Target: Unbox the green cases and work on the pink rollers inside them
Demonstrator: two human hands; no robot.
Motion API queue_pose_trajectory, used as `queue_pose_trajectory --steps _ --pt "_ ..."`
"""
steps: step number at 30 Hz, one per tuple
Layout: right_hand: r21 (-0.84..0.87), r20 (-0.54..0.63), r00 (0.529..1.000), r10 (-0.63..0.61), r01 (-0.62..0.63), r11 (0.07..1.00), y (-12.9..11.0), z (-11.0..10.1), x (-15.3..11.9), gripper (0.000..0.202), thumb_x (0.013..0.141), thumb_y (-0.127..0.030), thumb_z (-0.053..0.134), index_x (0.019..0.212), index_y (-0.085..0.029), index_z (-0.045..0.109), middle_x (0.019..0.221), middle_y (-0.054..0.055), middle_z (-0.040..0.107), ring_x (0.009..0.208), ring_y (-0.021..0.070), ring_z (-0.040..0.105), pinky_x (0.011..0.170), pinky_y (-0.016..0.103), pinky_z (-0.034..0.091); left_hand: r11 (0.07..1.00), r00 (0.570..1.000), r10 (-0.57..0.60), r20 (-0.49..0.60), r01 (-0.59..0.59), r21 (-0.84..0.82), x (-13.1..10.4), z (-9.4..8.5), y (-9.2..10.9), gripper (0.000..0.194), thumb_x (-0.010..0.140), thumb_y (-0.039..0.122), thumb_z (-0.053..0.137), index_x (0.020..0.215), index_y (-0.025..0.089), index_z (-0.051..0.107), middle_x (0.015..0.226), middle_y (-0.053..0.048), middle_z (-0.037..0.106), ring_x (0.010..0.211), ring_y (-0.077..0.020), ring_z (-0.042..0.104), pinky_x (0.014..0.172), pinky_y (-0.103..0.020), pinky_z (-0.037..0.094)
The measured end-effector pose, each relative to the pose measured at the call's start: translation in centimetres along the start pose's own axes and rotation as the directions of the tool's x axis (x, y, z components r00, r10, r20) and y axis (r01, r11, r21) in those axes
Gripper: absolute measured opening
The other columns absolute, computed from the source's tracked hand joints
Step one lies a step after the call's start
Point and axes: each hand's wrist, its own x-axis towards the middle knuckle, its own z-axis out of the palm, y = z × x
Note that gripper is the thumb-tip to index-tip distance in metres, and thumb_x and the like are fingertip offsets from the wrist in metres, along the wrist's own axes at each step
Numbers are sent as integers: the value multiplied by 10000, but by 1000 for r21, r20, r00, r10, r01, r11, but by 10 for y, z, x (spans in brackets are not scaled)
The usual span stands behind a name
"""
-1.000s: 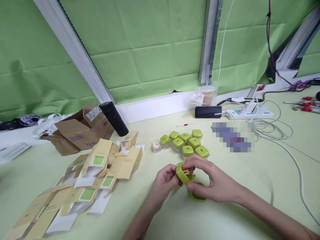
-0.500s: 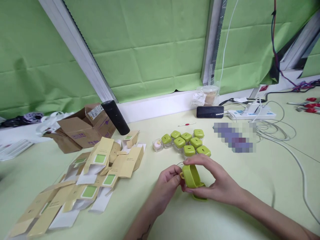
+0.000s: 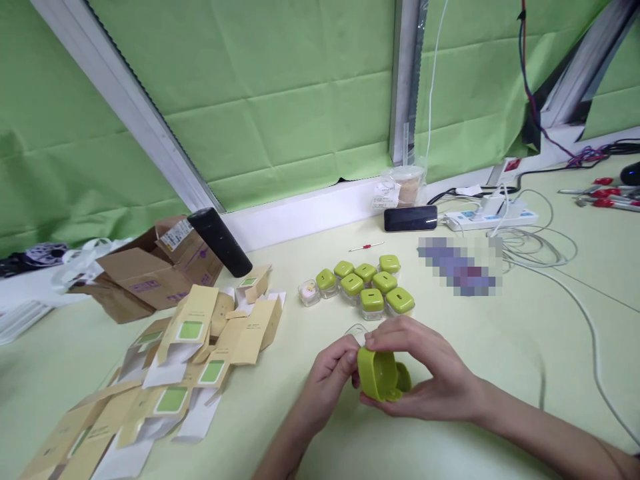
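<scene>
An open, hollow green earphone case cover (image 3: 374,375) is tilted with its inside facing right, its hinged lid hanging beside it. My right hand (image 3: 435,370) is closed around it, fingers over the top and thumb underneath. At its left side, my left hand (image 3: 334,375) pinches with thumb and fingers against the edge; the exact gripping spot is hidden. Just beyond my left fingers shows a clear plastic piece (image 3: 356,331), partly covered. Farther back sit several small clear boxes with green lids (image 3: 371,300), and a clear box (image 3: 309,292) holding something pale pink.
Flattened tan cartons (image 3: 215,347) spread across the left, before an open brown cardboard box (image 3: 160,270) and a leaning black cylinder (image 3: 220,241). Behind are a red-and-silver thin tool (image 3: 367,247), a phone (image 3: 410,219), a bagged cup (image 3: 407,187) and a power strip (image 3: 493,219) with cables.
The case cover has turned so that more of its inside shows, and it sits slightly lower. A yellowish loop at its left side is now hidden. The view has shifted a little.
</scene>
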Motion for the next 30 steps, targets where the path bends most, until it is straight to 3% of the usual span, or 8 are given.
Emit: queue_pose_trajectory --steps 4,7,10,13,17,19,23,30 --pt "8 26 999 29 -29 1000 -2 -5 8 543 709 -232 750 1181 -220 482 1003 54 660 923 184 621 809 299 506 999 999 25 -47 -26 -20 1 -1 4 327 824 458 565 701 155 572 662 7 485 626 -118 459 601 -228 385" --pt "-25 173 962 213 -212 977 1 -20 18 655 740 -322 721 1292 -234 379 1193 84 581 1043 202 582 863 321 498 984 979 -4 -206 -32 -174 5 -4 13 248 831 399 567 816 156 614 774 -24 576 702 -144 544 632 -249 447" --pt "-231 345 855 388 -323 918 6 -32 14 562 759 -401 679 1239 -224 445 1158 94 590 993 243 594 802 375 510 928 928 -28 -371 -114 -354 11 -12 25 252 848 376 507 959 174 608 988 -71 631 762 -193 618 567 -283 502" --pt "-438 527 699 482 -263 860 10 -29 -8 453 695 -473 704 1028 -189 592 997 103 646 893 306 612 748 448 498 881 880 -32 -474 -200 -429 12 -24 33 215 859 316 453 903 169 604 899 -73 670 664 -179 636 460 -241 485" --pt "-455 594 603 533 -295 840 13 -25 -29 393 701 -250 675 1081 -199 586 960 74 664 852 266 633 729 388 504 821 855 -70 -514 -243 -517 12 -33 33 247 884 251 382 823 146 597 791 -79 686 551 -131 602 419 -194 459" --pt "-414 565 636 526 -334 847 16 -31 -18 381 715 -223 642 1092 -216 583 963 53 670 847 231 634 733 339 502 795 859 -91 -503 -242 -557 12 -35 31 252 893 251 373 838 147 596 806 -82 692 525 -112 586 415 -180 453" --pt "-437 390 815 429 -246 865 34 -29 35 428 785 -315 594 1192 -200 527 1112 89 632 979 247 591 837 358 455 780 873 -127 -470 -205 -591 14 -37 28 211 891 255 416 868 148 595 793 -78 691 512 -96 579 440 -171 471" --pt "-399 674 686 274 26 917 90 44 78 384 630 -234 750 998 -171 659 916 84 663 918 276 576 819 373 419 818 906 -122 -406 -140 -558 14 -36 17 99 851 179 527 901 126 593 847 -67 685 640 -133 650 635 -248 557"
